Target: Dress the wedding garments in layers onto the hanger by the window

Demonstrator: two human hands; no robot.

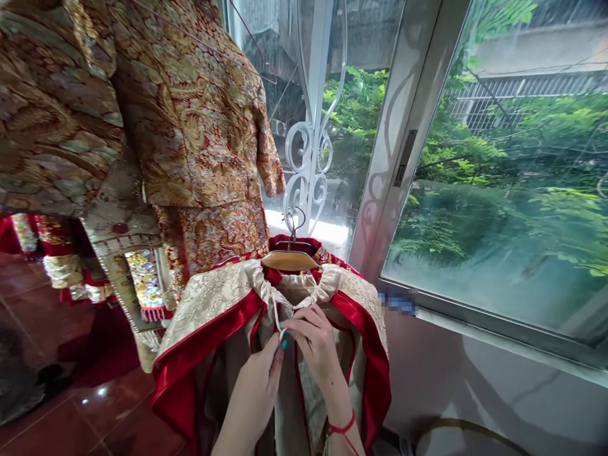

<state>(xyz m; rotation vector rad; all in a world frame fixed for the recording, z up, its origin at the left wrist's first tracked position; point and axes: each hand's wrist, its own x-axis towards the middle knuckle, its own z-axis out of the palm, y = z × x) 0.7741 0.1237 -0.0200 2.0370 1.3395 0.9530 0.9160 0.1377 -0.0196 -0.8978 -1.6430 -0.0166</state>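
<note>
Both hands meet at the open collar of a cream cape (209,303). Left hand (259,373): thumb and fingertips pressed together, pinching the thin white neck cord (277,315). Right hand (314,335): thumb and forefinger closed on the same cord, just beside the left fingertips; the other fingers curl loosely. Exact overlap of the cord between the two hands is too small to tell. Teal nail polish shows at the fingertips. Red string bracelet (342,425) on the right wrist.

The cape hangs open in front of the fingers, its gathered neckline (259,278) just above them. Wide red satin edging (228,324) runs down both sides, left and right of the hands. Beyond the fingers, a hanger (289,261) with a wooden-coloured body and metal hook; a red collar (311,243) stands behind it.

Up and left of the fingers: gold-and-red patterned garments (190,120), hanging. Lower left, well apart: reddish tiled floor (40,421). Straight beyond the hanger: white scrolled metalwork (298,149) by the glass. Right of the fingers: a framed window (494,209), green leaves (451,149) outside, pale wall (456,367) below.
</note>
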